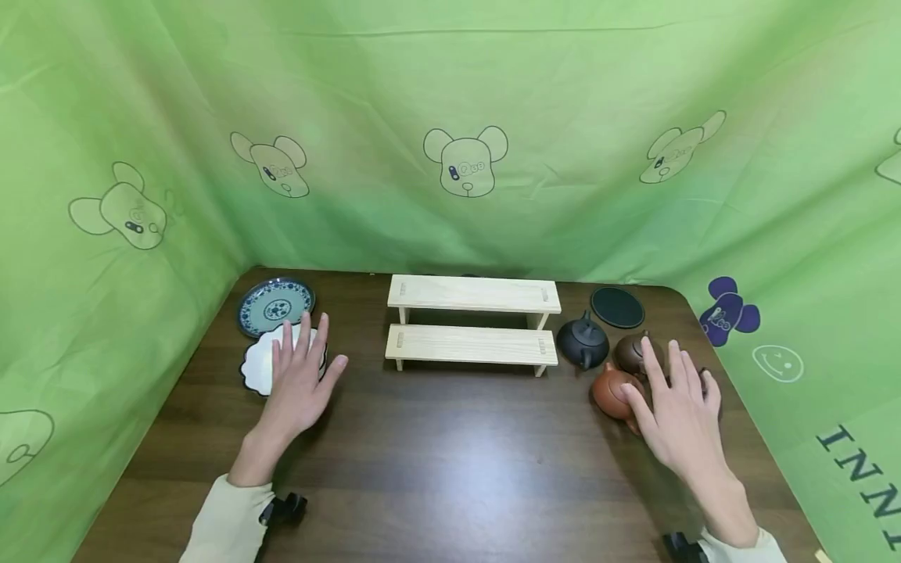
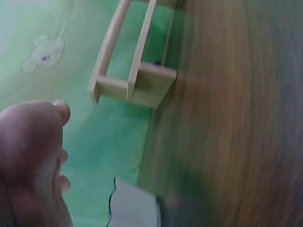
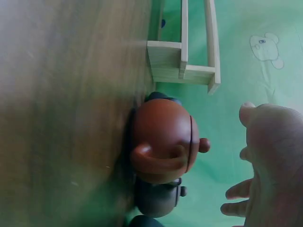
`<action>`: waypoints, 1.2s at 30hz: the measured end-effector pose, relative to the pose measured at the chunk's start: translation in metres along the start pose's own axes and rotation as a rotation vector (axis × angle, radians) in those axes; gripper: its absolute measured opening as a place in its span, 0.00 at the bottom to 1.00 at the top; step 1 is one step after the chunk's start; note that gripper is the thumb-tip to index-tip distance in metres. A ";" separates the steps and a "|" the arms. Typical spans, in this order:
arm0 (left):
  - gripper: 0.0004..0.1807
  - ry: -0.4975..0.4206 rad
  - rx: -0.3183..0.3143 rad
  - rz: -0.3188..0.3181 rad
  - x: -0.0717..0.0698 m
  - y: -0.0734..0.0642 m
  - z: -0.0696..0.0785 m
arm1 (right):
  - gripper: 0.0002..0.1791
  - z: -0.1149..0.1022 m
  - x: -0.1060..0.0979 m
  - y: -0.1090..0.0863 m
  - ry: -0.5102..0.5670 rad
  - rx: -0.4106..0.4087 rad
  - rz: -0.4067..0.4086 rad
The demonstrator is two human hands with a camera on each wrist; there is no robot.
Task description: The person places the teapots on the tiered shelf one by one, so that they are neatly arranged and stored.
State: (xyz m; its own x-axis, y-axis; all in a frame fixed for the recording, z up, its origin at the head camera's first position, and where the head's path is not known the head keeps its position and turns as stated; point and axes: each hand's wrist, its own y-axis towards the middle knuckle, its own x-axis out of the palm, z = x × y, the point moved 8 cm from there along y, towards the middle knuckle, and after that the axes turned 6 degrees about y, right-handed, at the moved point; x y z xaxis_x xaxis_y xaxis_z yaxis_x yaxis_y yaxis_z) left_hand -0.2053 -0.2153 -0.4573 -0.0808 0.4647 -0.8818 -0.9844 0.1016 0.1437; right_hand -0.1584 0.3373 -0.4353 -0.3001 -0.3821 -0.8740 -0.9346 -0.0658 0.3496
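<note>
My left hand is held with fingers spread over a white scalloped plate with a dark rim, partly covering it in the head view. Behind that lies a blue patterned plate. On the other side, my right hand has its fingers extended and apart, overlapping a group of small teapots. A reddish-brown teapot sits by its thumb, and a dark brown teapot is just beyond. To their left stands a black teapot. Another dark item is mostly hidden behind the right fingers. Neither hand holds anything.
A pale wooden two-step stand occupies the back middle of the brown table. Near the back right corner lies a dark round flat dish. Green printed cloth hangs behind the table and at both sides.
</note>
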 end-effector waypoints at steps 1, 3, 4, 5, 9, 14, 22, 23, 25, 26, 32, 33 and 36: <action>0.43 -0.022 0.002 0.001 0.002 -0.001 0.004 | 0.41 0.000 -0.001 -0.003 0.012 0.006 0.017; 0.42 -0.060 0.006 0.010 0.007 -0.003 0.012 | 0.40 0.000 -0.002 -0.008 0.042 0.017 0.048; 0.41 -0.083 0.007 0.016 0.009 -0.004 0.016 | 0.40 0.000 -0.002 -0.011 0.056 0.023 0.064; 0.41 -0.109 0.008 0.018 0.010 -0.004 0.019 | 0.40 0.000 -0.003 -0.014 0.073 0.031 0.080; 0.37 -0.221 -0.004 0.028 0.018 -0.007 0.029 | 0.39 -0.001 -0.006 -0.024 0.137 0.058 0.165; 0.35 -0.359 0.003 0.074 0.031 -0.008 0.033 | 0.35 0.004 -0.016 -0.035 0.224 0.142 0.321; 0.24 -0.680 0.064 0.187 0.055 -0.003 0.031 | 0.27 0.018 -0.024 -0.054 0.304 0.295 0.492; 0.23 -0.716 0.046 0.179 0.058 -0.001 0.030 | 0.26 0.020 -0.025 -0.056 0.305 0.312 0.511; 0.22 -0.764 -0.008 0.164 0.061 0.000 0.032 | 0.24 0.025 -0.025 -0.060 0.311 0.353 0.547; 0.21 -0.781 -0.039 0.157 0.061 0.001 0.034 | 0.23 0.028 -0.025 -0.062 0.317 0.373 0.561; 0.18 -0.942 -0.061 0.212 0.076 0.012 0.026 | 0.15 0.045 -0.022 -0.073 0.430 0.481 0.620; 0.18 -0.962 -0.067 0.213 0.078 0.013 0.026 | 0.15 0.048 -0.021 -0.075 0.455 0.501 0.626; 0.17 -0.991 -0.139 0.185 0.082 0.016 0.027 | 0.10 0.058 -0.017 -0.081 0.527 0.585 0.628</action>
State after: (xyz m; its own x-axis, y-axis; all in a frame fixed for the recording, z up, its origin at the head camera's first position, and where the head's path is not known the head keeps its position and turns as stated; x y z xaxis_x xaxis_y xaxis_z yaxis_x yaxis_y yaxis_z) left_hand -0.2230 -0.1519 -0.5156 -0.1302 0.9888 -0.0732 -0.9841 -0.1199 0.1309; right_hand -0.0884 0.4023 -0.4686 -0.7802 -0.5603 -0.2782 -0.6256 0.6965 0.3516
